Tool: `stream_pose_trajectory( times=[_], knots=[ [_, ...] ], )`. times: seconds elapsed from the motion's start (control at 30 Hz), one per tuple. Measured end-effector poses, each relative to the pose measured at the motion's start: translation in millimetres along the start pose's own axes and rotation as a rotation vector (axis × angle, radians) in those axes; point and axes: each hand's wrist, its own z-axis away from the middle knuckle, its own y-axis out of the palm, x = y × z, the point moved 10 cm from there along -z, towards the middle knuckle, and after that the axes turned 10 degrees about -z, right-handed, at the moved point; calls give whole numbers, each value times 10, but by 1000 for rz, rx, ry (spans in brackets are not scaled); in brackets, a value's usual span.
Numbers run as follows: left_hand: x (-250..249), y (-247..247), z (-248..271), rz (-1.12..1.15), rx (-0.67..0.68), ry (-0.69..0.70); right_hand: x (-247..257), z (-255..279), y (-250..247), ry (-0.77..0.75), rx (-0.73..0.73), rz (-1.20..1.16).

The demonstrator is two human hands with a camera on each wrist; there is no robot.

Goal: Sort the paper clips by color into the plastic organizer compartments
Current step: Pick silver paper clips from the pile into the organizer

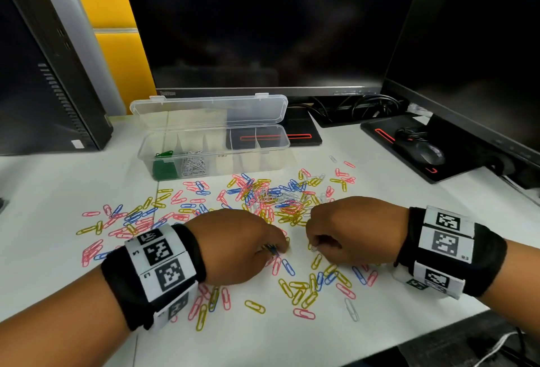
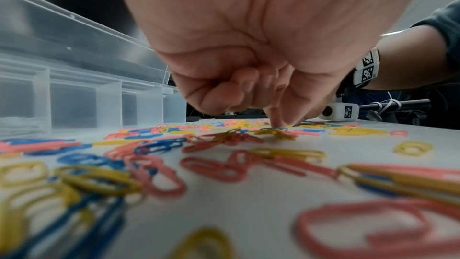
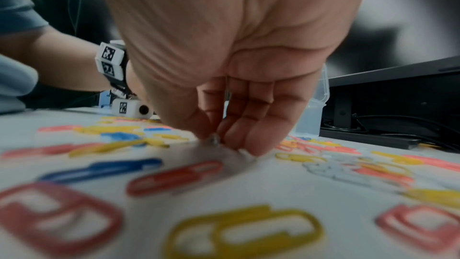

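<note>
Pink, yellow, blue and white paper clips (image 1: 277,197) lie scattered over the white table. Behind them the clear plastic organizer (image 1: 263,162) stands with its lid up. Its leftmost compartment holds green clips (image 1: 163,162) and the one beside it holds white clips (image 1: 193,165). My left hand (image 1: 277,249) is curled low over the table, its thumb and forefinger pinching a blue clip (image 2: 273,129). Close to its right, my right hand (image 1: 314,246) pinches a white clip (image 3: 212,140) between thumb and fingertips. Both hands touch down among the clips.
Two dark monitors (image 1: 263,30) stand behind the organizer. A computer tower (image 1: 43,88) is at the back left. A mouse (image 1: 426,153) on a black pad and cables lie at the back right. The table's front edge (image 1: 409,337) runs close below my right wrist.
</note>
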Motion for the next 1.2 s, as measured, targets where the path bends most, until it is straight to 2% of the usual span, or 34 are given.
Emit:
stream_pose_trajectory(
  times=[0.1, 0.17, 0.27, 0.37, 0.43, 0.47, 0.53, 0.6, 0.7, 0.77, 0.83, 0.9, 1.03, 1.1, 1.2],
  knots=[
    [-91, -37, 4, -30, -14, 53, 26, -17, -43, 29, 7, 3],
    [-242, -134, 39, -129, -47, 123, -31, 31, -259, 25, -106, -110],
    [-691, -317, 97, -262, -138, 293, -315, 241, -618, 85, -291, -499],
    [-1139, -222, 57, -333, -54, 430, -703, 505, -790, 190, -494, -1005],
    [-1325, -134, -24, -380, -11, 477, -1049, 676, -716, 332, -634, -1276],
    [-1376, -97, -68, -398, 4, 483, -1193, 737, -611, 411, -647, -1382],
    [-1420, -43, -136, -429, 26, 487, -1350, 809, -371, 540, -563, -1489],
    [-1439, -25, -173, -436, 26, 496, -1379, 833, -227, 591, -426, -1355],
    [-1394, -57, -220, -327, 13, 426, -1165, 737, -282, 479, -230, -604],
    [-1192, -149, -278, -168, 36, 258, -938, 591, -265, 362, -141, -343],
    [-888, -271, -355, 41, 50, 77, -829, 472, -222, 298, -99, -235],
    [-576, -399, -429, 299, 2, -49, -793, 377, -205, 262, -79, -141],
    [-8, -434, -524, 776, -100, -276, -835, 305, -165, 281, -32, -82],
    [152, -423, -576, 772, -125, -320, -838, 306, -130, 284, -28, -92],
    [210, -443, -673, 423, -111, -288, -811, 316, -113, 279, -54, -110]
  ],
)
